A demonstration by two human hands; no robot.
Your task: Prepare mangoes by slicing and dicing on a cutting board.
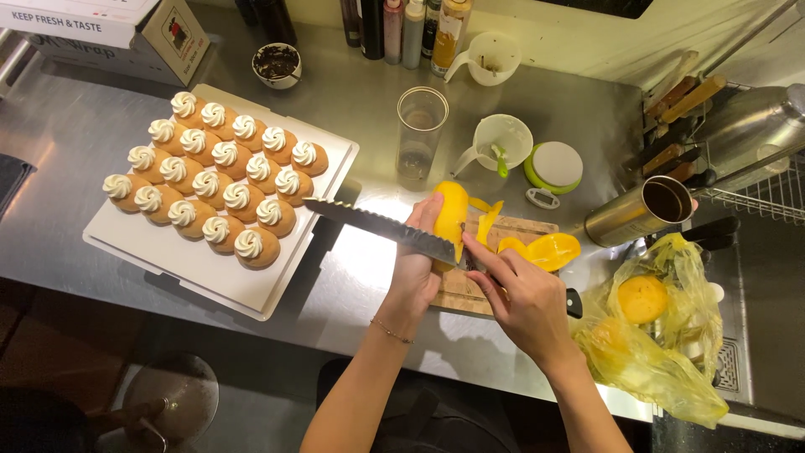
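A: Left hand (412, 273)?
B: Wrapped round a yellow mango (450, 216), upright over the cutting board (459, 289).
A: Right hand (528, 302)?
B: Gripping a serrated knife (377, 224), blade against the mango. Peel (541, 250) lies beside.

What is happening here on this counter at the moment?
A person is cutting a mango on a wooden cutting board. The left hand holds the fruit upright, and the right hand guides a long serrated knife against it. Cut mango pieces lie on the board. A white tray of cream-topped pastries sits to the left.
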